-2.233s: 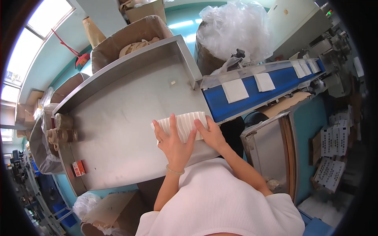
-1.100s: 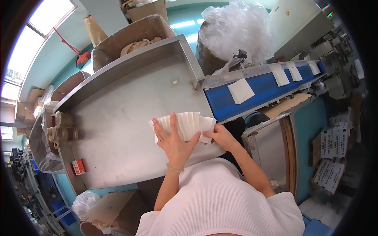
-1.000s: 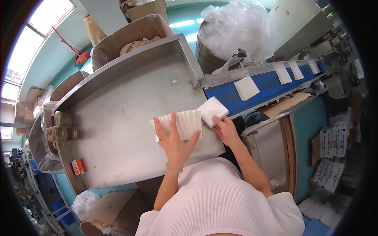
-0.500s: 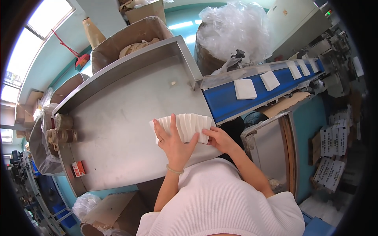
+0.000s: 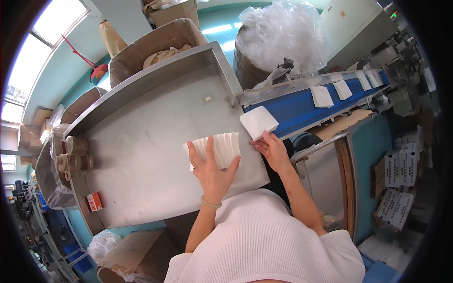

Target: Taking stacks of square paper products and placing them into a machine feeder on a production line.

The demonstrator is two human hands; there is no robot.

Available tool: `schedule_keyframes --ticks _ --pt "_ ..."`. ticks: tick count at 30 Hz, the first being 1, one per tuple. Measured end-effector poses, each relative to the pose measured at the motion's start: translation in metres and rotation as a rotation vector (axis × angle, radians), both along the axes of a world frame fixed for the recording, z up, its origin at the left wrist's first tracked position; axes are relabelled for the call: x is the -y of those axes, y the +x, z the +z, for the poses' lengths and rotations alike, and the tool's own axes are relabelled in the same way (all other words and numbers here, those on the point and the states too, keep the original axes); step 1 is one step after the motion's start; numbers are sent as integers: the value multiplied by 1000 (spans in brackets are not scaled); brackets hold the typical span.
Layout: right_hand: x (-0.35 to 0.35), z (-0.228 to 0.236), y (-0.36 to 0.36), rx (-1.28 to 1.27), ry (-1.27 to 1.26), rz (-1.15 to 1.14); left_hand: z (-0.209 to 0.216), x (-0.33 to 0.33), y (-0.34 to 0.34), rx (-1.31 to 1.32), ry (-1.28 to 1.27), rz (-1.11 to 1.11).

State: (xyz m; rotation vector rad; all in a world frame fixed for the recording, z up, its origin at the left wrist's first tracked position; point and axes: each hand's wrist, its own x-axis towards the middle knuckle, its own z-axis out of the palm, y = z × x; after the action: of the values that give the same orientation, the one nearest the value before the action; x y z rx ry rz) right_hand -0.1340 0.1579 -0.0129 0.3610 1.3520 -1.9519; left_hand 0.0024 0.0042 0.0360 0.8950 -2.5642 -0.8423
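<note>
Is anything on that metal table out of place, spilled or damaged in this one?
A small pale scrap lies alone on the metal table, beyond the row of folded white sheets under the left hand. It looks stray, being apart from everything else there. I see no clear spill or damage.

Steel worktable (image 5: 141,160): is giving open pass L of napkin stack (image 5: 223,144). Raised rim (image 5: 141,79): is walling far side. Brown rolls (image 5: 78,162), red-white carton (image 5: 95,201): are crowding L end. R hand (image 5: 275,152) w/ folded napkin (image 5: 258,121): is obstructing gap betw. stack & conveyor (image 5: 295,113).
</note>
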Motion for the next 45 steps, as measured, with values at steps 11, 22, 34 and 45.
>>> schedule_keyframes --ticks 11,22,34,45 --pt "21 3 31 11 -18 386 8 -3 -1 34 19 -28" --pt "16 6 6 27 76 128 -5 2 2 -88 102 -67" --pt "8 4 28 -69 191 571 0 2 2 -47 61 -56" --pt "41 11 29 -398 245 476 -24 15 4 -262 848 112"
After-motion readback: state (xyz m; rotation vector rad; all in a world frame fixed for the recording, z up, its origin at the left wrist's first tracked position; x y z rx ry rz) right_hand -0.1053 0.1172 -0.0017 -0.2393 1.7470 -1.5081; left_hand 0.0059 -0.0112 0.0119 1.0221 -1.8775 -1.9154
